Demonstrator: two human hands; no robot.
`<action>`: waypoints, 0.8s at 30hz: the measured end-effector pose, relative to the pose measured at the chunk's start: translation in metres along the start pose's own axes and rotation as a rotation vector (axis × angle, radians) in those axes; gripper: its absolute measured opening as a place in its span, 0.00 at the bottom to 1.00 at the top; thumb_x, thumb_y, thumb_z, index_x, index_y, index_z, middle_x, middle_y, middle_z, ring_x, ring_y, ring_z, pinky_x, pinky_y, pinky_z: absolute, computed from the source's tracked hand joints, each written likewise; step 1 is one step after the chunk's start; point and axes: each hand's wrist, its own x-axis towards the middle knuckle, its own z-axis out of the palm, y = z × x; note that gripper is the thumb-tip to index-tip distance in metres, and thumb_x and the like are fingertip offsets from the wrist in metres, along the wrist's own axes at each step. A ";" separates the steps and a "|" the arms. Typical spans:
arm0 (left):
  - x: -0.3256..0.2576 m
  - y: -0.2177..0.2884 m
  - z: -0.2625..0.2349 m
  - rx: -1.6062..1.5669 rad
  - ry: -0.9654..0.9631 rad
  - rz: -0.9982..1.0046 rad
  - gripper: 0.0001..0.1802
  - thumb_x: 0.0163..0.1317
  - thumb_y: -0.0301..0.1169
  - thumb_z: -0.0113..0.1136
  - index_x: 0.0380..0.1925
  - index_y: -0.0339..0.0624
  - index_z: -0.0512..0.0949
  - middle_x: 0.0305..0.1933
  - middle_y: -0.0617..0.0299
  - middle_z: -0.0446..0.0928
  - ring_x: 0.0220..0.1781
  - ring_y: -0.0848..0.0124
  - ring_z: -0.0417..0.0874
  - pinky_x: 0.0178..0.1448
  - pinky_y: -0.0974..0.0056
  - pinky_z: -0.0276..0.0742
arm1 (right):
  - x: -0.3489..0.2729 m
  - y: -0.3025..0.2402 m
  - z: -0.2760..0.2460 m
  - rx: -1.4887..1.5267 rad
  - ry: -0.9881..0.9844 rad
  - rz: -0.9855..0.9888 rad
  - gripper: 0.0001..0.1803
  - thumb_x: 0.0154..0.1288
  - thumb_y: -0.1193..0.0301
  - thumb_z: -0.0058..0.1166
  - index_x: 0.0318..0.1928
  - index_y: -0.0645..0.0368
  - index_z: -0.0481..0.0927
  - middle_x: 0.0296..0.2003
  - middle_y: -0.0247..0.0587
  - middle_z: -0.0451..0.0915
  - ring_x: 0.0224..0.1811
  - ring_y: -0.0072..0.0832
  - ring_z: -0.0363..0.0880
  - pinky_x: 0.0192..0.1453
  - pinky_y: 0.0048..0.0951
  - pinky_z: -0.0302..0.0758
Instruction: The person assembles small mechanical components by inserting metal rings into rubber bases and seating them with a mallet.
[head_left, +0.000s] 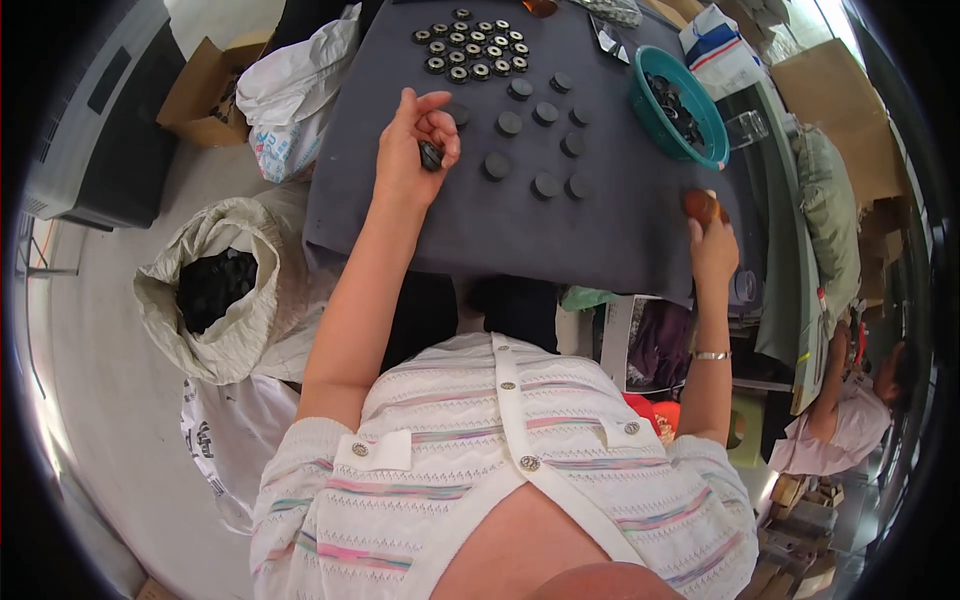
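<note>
My left hand (408,150) is over the left part of the grey-covered table, palm turned inward and fingers curled. A small black round piece (431,156) is held against its palm by the fingers. My right hand (713,248) is at the table's right side, closed around a shiny amber-brown rounded object (699,205) whose exact kind I cannot make out. Between the hands lie several loose black discs (509,124). Beyond them, a tight cluster of black round pieces with metal-coloured centres (480,48) sits at the far left of the tabletop.
A teal plastic basket (722,150) of black parts stands far right, with a clear glass (747,129) beside it. Left of the table are an open sack (160,285) of black pieces, a white bag (300,85) and a cardboard box (195,105). Another person (840,420) is at right.
</note>
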 end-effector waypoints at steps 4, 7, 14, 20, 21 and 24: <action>0.002 0.001 0.004 0.096 0.018 0.065 0.22 0.71 0.45 0.41 0.39 0.35 0.74 0.19 0.59 0.71 0.17 0.69 0.70 0.20 0.68 0.61 | -0.033 0.056 0.043 0.103 -0.277 0.066 0.17 0.58 0.59 0.56 0.39 0.61 0.79 0.35 0.52 0.80 0.40 0.49 0.79 0.46 0.44 0.74; 0.005 0.000 0.008 0.215 0.089 0.112 0.21 0.71 0.44 0.43 0.39 0.35 0.74 0.19 0.60 0.71 0.17 0.69 0.70 0.20 0.67 0.61 | -0.031 0.066 0.049 0.339 -0.132 0.175 0.16 0.57 0.62 0.57 0.40 0.61 0.79 0.35 0.52 0.81 0.41 0.49 0.79 0.47 0.44 0.74; 0.022 0.025 0.000 0.656 0.242 0.387 0.15 0.66 0.37 0.51 0.32 0.34 0.78 0.17 0.62 0.72 0.12 0.75 0.71 0.15 0.69 0.62 | -0.023 0.108 0.062 0.232 -0.273 0.169 0.18 0.52 0.65 0.58 0.38 0.67 0.77 0.33 0.56 0.79 0.37 0.50 0.79 0.45 0.43 0.75; 0.039 0.017 -0.021 0.953 0.281 0.595 0.14 0.63 0.36 0.55 0.27 0.35 0.79 0.15 0.64 0.73 0.13 0.78 0.72 0.19 0.71 0.68 | -0.051 0.068 0.020 1.113 -0.541 0.369 0.15 0.52 0.72 0.59 0.38 0.68 0.74 0.31 0.41 0.79 0.26 0.30 0.78 0.32 0.28 0.75; 0.041 0.015 -0.021 0.950 0.285 0.586 0.14 0.63 0.36 0.55 0.27 0.35 0.79 0.15 0.64 0.73 0.13 0.78 0.72 0.19 0.71 0.68 | -0.062 0.044 0.002 1.382 -0.548 0.399 0.13 0.52 0.75 0.59 0.38 0.68 0.74 0.30 0.38 0.78 0.25 0.24 0.77 0.28 0.24 0.74; 0.045 0.013 -0.026 1.044 0.295 0.635 0.14 0.63 0.36 0.55 0.26 0.36 0.79 0.14 0.66 0.73 0.13 0.78 0.72 0.20 0.70 0.69 | -0.067 -0.009 -0.033 1.348 -0.532 0.211 0.19 0.55 0.78 0.57 0.48 0.68 0.72 0.32 0.38 0.78 0.27 0.22 0.77 0.29 0.21 0.74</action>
